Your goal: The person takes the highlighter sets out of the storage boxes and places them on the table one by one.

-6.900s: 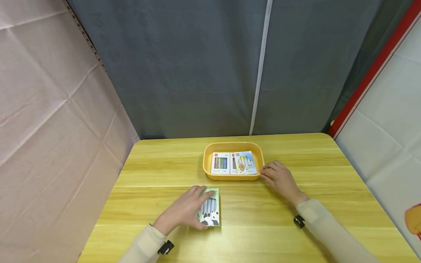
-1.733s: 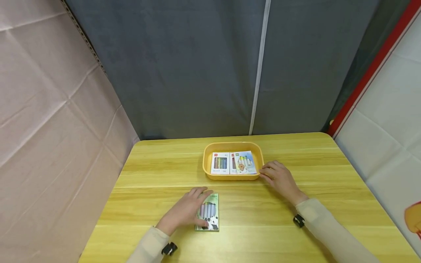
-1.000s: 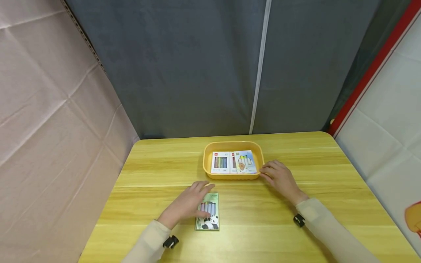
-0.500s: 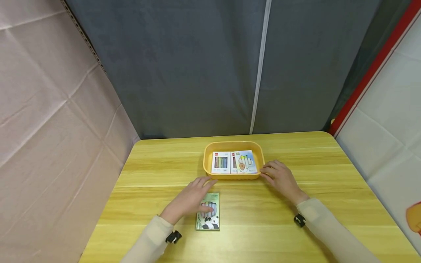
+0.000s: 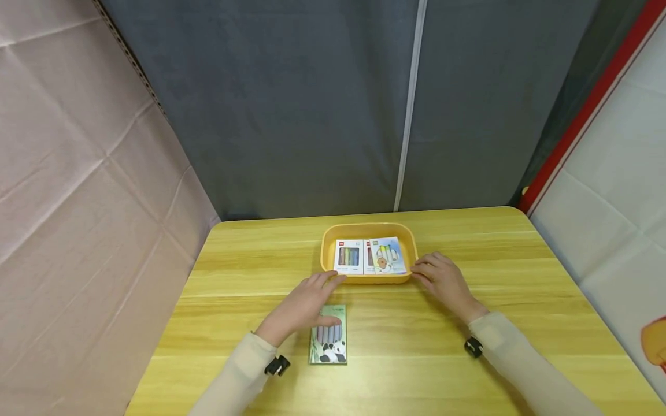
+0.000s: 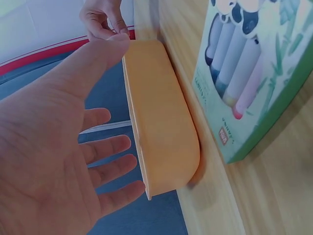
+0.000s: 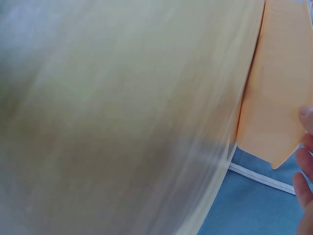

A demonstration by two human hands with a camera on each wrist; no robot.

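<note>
My left hand [image 5: 304, 303] is above a green box of marker pens with a panda picture [image 5: 333, 351], which lies flat on the table. Its fingers are extended and spread, fingertips right at the front rim of a yellow tray [image 5: 372, 279]. Nothing is in its grasp; the left wrist view shows the bare palm beside the tray and the panda box [image 6: 242, 58]. At the tray's right front corner, my right hand [image 5: 444, 283] pinches the rim between thumb and fingers. Only part of that hand shows in the right wrist view, its thumb [image 7: 306, 116] against the tray wall.
Inside the tray lie a white box with a window of coloured sticks [image 5: 348, 258], and a blue-and-white box with a bear picture [image 5: 388, 257] overlapping another white box. Behind the wooden table [image 5: 260, 254] hangs a dark grey curtain [image 5: 302, 115].
Since the earliest frame the panda box has shifted slightly toward me and my left hand has let go of it. That hand then moved up and right to the tray. My right hand stayed put.
</note>
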